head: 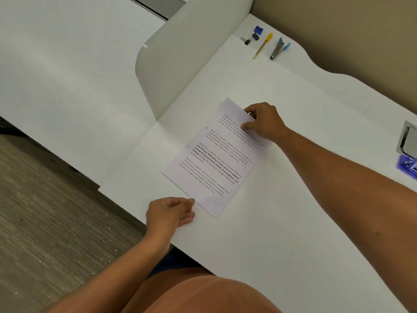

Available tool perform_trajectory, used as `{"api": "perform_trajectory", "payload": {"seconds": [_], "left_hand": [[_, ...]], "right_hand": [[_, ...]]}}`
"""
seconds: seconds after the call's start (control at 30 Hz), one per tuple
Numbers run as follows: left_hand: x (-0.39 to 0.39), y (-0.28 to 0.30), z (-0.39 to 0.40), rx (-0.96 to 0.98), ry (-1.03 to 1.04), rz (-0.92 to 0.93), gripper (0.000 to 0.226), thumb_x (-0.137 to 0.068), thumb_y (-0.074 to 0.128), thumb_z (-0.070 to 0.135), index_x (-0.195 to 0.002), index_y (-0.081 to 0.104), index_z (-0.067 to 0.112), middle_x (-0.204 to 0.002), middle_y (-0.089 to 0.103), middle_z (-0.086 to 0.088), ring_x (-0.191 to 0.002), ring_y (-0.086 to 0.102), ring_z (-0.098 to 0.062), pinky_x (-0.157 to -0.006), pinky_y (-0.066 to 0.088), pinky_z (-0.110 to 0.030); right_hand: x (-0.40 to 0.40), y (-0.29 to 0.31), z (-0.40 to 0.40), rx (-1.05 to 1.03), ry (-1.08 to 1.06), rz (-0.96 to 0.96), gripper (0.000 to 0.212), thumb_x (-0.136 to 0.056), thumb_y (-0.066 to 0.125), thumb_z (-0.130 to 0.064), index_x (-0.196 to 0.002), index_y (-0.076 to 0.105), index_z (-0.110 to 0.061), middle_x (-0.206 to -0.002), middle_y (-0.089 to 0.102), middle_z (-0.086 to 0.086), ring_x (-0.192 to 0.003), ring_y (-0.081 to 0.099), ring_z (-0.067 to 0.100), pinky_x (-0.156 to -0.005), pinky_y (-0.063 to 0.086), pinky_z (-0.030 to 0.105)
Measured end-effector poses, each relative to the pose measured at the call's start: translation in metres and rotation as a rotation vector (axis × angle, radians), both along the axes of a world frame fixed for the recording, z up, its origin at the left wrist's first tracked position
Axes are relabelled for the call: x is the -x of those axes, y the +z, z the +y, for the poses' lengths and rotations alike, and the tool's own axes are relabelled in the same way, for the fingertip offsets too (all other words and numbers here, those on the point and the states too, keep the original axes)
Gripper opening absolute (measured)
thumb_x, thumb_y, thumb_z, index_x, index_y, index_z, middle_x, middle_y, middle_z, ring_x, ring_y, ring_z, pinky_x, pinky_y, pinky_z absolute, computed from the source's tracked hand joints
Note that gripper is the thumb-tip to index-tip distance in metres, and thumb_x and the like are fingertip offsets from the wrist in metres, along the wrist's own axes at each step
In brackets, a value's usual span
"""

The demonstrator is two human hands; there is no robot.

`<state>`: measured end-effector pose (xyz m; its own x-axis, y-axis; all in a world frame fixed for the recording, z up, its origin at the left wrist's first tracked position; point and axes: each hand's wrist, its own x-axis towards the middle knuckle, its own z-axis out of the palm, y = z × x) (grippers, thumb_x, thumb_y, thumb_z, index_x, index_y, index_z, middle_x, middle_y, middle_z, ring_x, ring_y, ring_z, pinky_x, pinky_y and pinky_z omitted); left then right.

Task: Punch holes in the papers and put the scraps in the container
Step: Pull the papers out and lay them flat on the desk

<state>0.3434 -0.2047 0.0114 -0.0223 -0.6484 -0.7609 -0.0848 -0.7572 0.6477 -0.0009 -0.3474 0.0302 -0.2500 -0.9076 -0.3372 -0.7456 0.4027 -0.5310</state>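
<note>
While flat on the desk (293, 199), papers (212, 159) pinched by right hand (264, 122); left hand (169, 213) loosely curled beside.

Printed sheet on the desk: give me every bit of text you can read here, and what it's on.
On the top printed sheet, bold paragraph: "way of living. Defined by a slower pace, it is centered around strong community bonds, local traditions, and primary activities like agriculture."
Lighter paragraphs on the same sheet: too small and blurred to quote reliably.
Blue hole punch, blue stapler, yellow pen, binder clip: no readable label.
</note>
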Motion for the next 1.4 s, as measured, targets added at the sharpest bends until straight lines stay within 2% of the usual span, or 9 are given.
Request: {"api": "perform_trajectory", "payload": {"seconds": [0.07,0.17,0.3,0.47,0.6,0.77,0.97,1.2,1.4], "left_hand": [[-0.004,-0.001,0.002,0.192,-0.192,-0.217,0.013,-0.084,0.089,0.031,-0.078,0.081,0.023,-0.073,0.08,0.006,-0.065,0.078,-0.013,-0.064,0.062,-0.021],[-0.005,-0.002,0.0,0.754,-0.641,-0.557,0.012,-0.088,0.082,0.041,-0.085,0.076,0.031,-0.078,0.072,0.018,-0.083,0.065,-0.004,-0.067,0.046,-0.01],[0.011,-0.014,-0.02,1.262,-1.022,-0.674,0.033,-0.093,0.078,0.039,-0.117,0.077,0.016,-0.13,0.072,-0.006,-0.126,0.063,-0.03,-0.1,0.054,-0.044],[0.041,-0.014,-0.044,1.194,-1.305,-0.669,0.064,-0.103,0.055,0.057,-0.155,0.052,0.021,-0.167,0.042,-0.008,-0.157,0.035,-0.034,-0.127,0.031,-0.055],[0.052,-0.019,-0.052,1.106,-1.473,-0.726,0.073,-0.104,0.037,0.064,-0.168,0.023,0.031,-0.177,0.021,-0.001,-0.161,0.023,-0.031,-0.13,0.022,-0.051],[0.055,-0.018,-0.057,1.124,-1.511,-0.76,0.073,-0.101,0.04,0.065,-0.164,0.037,0.027,-0.173,0.031,-0.002,-0.156,0.033,-0.034,-0.126,0.029,-0.052],[0.06,-0.011,-0.06,1.135,-1.544,-0.783,0.072,-0.099,0.044,0.063,-0.16,0.043,0.026,-0.17,0.037,-0.005,-0.151,0.038,-0.036,-0.121,0.033,-0.053],[0.062,-0.008,-0.06,1.11,-1.574,-0.815,0.073,-0.101,0.038,0.065,-0.163,0.036,0.026,-0.172,0.032,-0.006,-0.155,0.032,-0.035,-0.125,0.029,-0.053],[0.065,-0.005,-0.057,1.096,-1.558,-0.83,0.074,-0.101,0.037,0.065,-0.164,0.033,0.027,-0.174,0.029,-0.004,-0.157,0.028,-0.033,-0.126,0.027,-0.051]], "right_hand": [[-0.003,0.0,0.001,0.003,0.003,0.013,0.036,-0.08,0.084,-0.014,-0.115,0.076,-0.018,-0.094,0.072,0.003,-0.084,0.066,0.018,-0.066,0.046,0.022],[-0.006,0.001,0.002,0.008,0.01,0.024,0.035,-0.08,0.081,-0.011,-0.114,0.076,-0.016,-0.096,0.072,0.006,-0.087,0.067,0.023,-0.075,0.054,0.03],[-0.01,0.002,0.004,0.009,0.025,0.041,0.031,-0.081,0.076,-0.008,-0.112,0.077,-0.012,-0.097,0.075,0.009,-0.091,0.069,0.027,-0.079,0.056,0.034],[-0.013,0.002,0.005,0.014,0.058,0.087,0.02,-0.082,0.071,-0.009,-0.101,0.073,-0.005,-0.097,0.072,0.015,-0.096,0.067,0.034,-0.081,0.056,0.043],[-0.016,0.0,0.007,-0.003,0.119,0.197,0.045,-0.091,0.069,-0.014,-0.133,0.061,-0.001,-0.124,0.063,0.019,-0.118,0.058,0.036,-0.099,0.049,0.046],[-0.033,-0.005,0.026,0.066,0.187,0.441,0.067,-0.096,0.065,-0.02,-0.157,0.039,-0.01,-0.16,0.038,0.013,-0.136,0.043,0.038,-0.108,0.044,0.048],[-0.073,-0.022,0.082,0.156,0.254,0.45,0.052,-0.103,0.056,-0.034,-0.15,0.051,-0.012,-0.159,0.043,0.017,-0.138,0.045,0.04,-0.107,0.043,0.051],[-0.082,-0.046,0.105,0.095,0.238,0.401,0.058,-0.112,0.031,-0.042,-0.165,0.019,-0.022,-0.174,0.009,0.009,-0.161,0.006,0.032,-0.129,0.012,0.054],[-0.08,-0.052,0.104,0.103,0.252,0.393,0.058,-0.113,0.027,-0.043,-0.166,0.014,-0.025,-0.175,0.004,0.007,-0.162,0.0,0.029,-0.13,0.008,0.053]]}}
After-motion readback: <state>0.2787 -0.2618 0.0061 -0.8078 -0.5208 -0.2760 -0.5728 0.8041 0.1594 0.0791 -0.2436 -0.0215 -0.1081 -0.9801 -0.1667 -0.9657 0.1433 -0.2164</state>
